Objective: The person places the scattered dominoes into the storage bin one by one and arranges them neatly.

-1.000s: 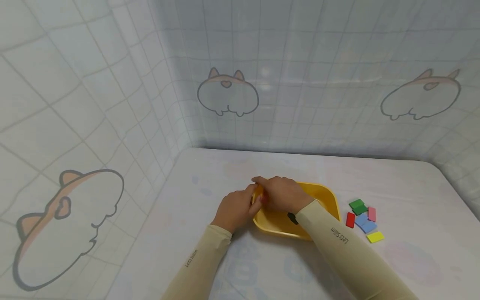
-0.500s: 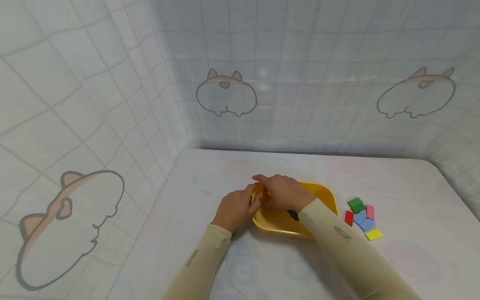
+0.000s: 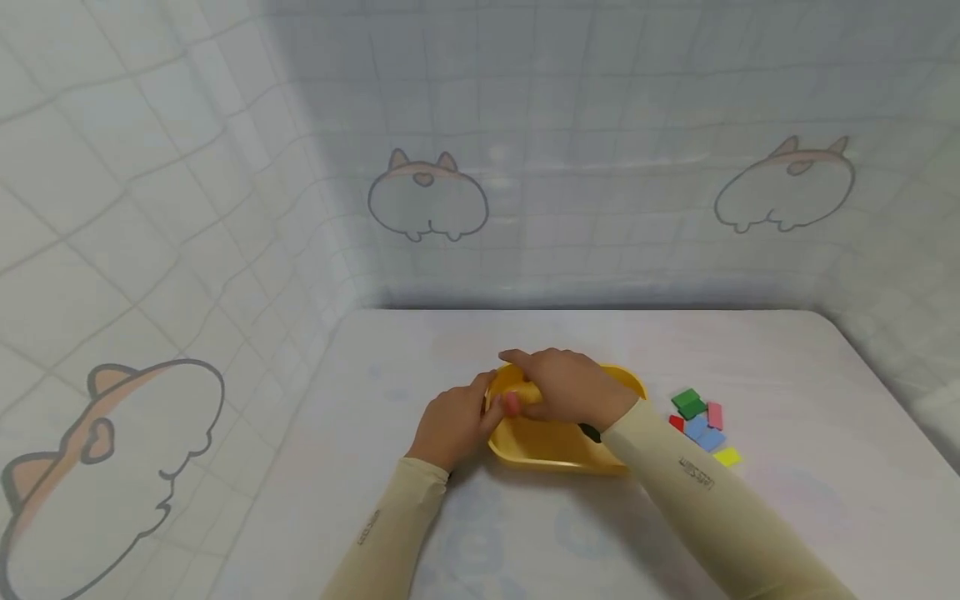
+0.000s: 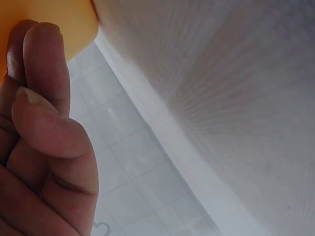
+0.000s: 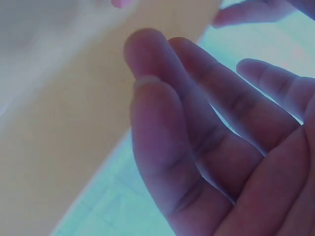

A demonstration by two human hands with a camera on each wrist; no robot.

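A yellow plastic basin (image 3: pixel 551 460) stands on the table in the head view. My left hand (image 3: pixel 453 425) is at its left rim, thumb reaching over the inside and fingers along the edge. Up close in the left wrist view, index and middle fingertips overlap the yellow wall. Reaching across the basin, my right hand (image 3: pixel 573 387) has its index finger stretched toward the left rim. A small pink-red piece (image 3: pixel 512 404) shows between the two hands. In the right wrist view, thumb and index tip lie together; I cannot tell whether anything is pinched there.
Right of the basin, several small flat tiles lie on the white patterned table (image 3: pixel 420 350): green tiles (image 3: pixel 690 406), a pink tile (image 3: pixel 715 416), blue tiles (image 3: pixel 705 433), a red tile (image 3: pixel 677 423) and a yellow tile (image 3: pixel 727 457). Printed curtains (image 3: pixel 540 208) stand behind and at the sides.
The head view has turned slightly, so everything sits further left. Both hands stay at the basin's left rim. More of the pink-red piece and the yellow beside it shows now.
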